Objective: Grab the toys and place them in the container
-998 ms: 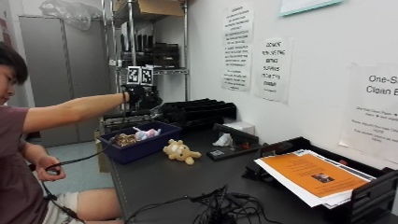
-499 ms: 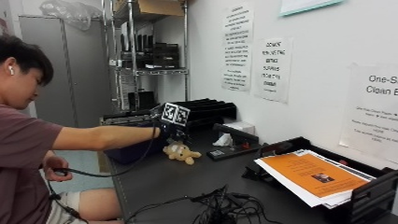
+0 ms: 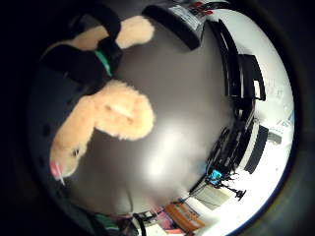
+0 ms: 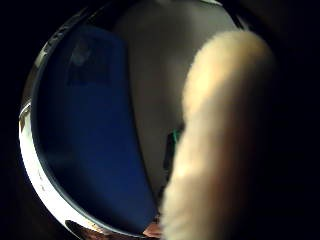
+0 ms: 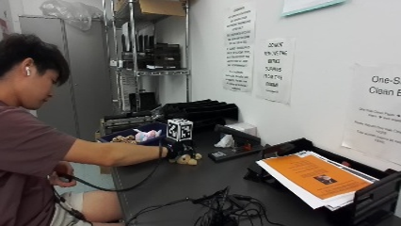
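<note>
We see the gloved right hand (image 5: 175,151) down on the tan plush toy (image 5: 187,159) on the dark table (image 5: 188,183) beside the blue container (image 5: 141,135), toy mostly hidden, finger closure we cannot tell.

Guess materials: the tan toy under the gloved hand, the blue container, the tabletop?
Tan toy: plush fabric, going by its fuzzy pile and soft outline. Blue container: probably rigid plastic with a smooth, flat wall; the palm view shows an even blue face. Tabletop: dark, smooth, semi-gloss, reflecting light in the palm view; laminate or coated, can't tell.
</note>
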Action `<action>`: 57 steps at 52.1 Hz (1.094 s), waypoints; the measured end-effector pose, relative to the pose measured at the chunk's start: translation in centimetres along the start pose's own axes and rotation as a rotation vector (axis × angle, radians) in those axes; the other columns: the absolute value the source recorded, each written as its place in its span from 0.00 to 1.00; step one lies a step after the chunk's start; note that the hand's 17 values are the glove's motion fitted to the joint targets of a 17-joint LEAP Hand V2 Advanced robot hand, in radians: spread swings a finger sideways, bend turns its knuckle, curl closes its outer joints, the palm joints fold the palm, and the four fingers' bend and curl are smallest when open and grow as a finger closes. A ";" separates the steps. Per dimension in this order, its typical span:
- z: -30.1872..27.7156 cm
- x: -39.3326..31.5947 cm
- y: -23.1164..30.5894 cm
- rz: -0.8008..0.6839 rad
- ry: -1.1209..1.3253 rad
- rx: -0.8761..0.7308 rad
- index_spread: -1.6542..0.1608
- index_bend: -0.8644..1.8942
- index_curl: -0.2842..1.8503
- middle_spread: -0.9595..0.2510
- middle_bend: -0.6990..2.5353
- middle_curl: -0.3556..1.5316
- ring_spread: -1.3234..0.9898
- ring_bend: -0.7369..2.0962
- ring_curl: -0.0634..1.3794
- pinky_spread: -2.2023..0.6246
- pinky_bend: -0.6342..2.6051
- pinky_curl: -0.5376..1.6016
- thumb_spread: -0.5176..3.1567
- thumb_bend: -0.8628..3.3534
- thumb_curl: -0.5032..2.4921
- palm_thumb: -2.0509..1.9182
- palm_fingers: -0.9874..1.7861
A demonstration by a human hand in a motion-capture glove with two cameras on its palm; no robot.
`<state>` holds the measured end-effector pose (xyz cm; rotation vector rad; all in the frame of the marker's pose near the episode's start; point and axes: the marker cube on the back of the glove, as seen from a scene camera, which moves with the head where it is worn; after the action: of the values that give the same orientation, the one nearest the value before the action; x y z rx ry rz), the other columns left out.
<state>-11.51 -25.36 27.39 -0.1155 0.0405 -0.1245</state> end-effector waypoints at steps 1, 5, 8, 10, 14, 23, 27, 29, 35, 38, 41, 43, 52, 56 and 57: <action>0.0 0.1 0.0 0.002 -0.002 0.025 0.76 0.44 0.34 0.62 0.36 0.40 0.51 0.45 0.26 0.78 0.40 0.38 0.50 0.21 0.24 0.52 0.59; 0.2 -0.1 -0.1 0.018 -0.001 0.132 0.75 0.47 0.36 0.59 0.42 0.44 0.47 0.49 0.29 0.76 0.36 0.36 0.51 0.22 0.25 0.55 0.65; 0.2 -0.3 -0.1 0.048 -0.005 0.207 0.74 0.50 0.40 0.57 0.45 0.47 0.44 0.56 0.34 0.74 0.35 0.37 0.49 0.23 0.28 0.59 0.72; 0.0 -0.2 0.0 0.060 -0.006 0.222 0.74 0.52 0.41 0.56 0.46 0.49 0.43 0.57 0.35 0.72 0.35 0.37 0.48 0.23 0.29 0.60 0.74; -0.5 0.1 0.2 0.067 -0.007 0.173 0.74 0.55 0.45 0.55 0.49 0.52 0.42 0.61 0.40 0.70 0.38 0.39 0.46 0.24 0.31 0.62 0.77; -5.2 1.0 1.2 0.080 -0.046 0.151 0.73 0.62 0.53 0.54 0.55 0.60 0.40 0.65 0.46 0.68 0.43 0.43 0.41 0.24 0.34 0.64 0.77; -8.5 1.2 1.7 0.071 -0.029 0.178 0.73 0.64 0.56 0.54 0.57 0.62 0.40 0.66 0.47 0.67 0.44 0.44 0.39 0.23 0.36 0.64 0.75; -10.5 1.0 2.0 0.062 -0.018 0.196 0.73 0.65 0.57 0.54 0.57 0.63 0.40 0.67 0.48 0.67 0.45 0.44 0.39 0.23 0.36 0.64 0.75; -16.0 -0.1 3.2 0.029 0.003 0.252 0.74 0.66 0.60 0.55 0.58 0.65 0.39 0.68 0.50 0.67 0.46 0.45 0.37 0.23 0.38 0.64 0.73; -19.1 -1.4 4.1 0.005 0.019 0.283 0.74 0.66 0.62 0.55 0.58 0.66 0.39 0.68 0.50 0.67 0.46 0.45 0.37 0.22 0.39 0.64 0.73; -21.8 -3.1 4.7 -0.032 0.027 0.315 0.74 0.66 0.63 0.55 0.59 0.67 0.39 0.69 0.51 0.67 0.46 0.46 0.36 0.22 0.40 0.64 0.72; -23.0 -4.1 5.1 -0.056 0.030 0.331 0.74 0.67 0.64 0.56 0.59 0.67 0.39 0.69 0.51 0.67 0.47 0.46 0.36 0.22 0.40 0.64 0.72; -26.8 -9.9 6.2 -0.130 0.060 0.366 0.74 0.67 0.66 0.56 0.59 0.69 0.39 0.70 0.53 0.67 0.47 0.47 0.35 0.22 0.42 0.64 0.71; -27.5 -12.8 6.4 -0.173 0.063 0.373 0.74 0.67 0.67 0.56 0.59 0.70 0.39 0.70 0.53 0.67 0.48 0.47 0.35 0.21 0.43 0.64 0.71; -27.6 -13.4 6.5 -0.180 0.063 0.373 0.74 0.67 0.67 0.56 0.59 0.70 0.39 0.70 0.53 0.67 0.48 0.47 0.35 0.21 0.43 0.64 0.71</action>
<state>-25.37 -20.41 -0.33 0.2582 0.0687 -0.3131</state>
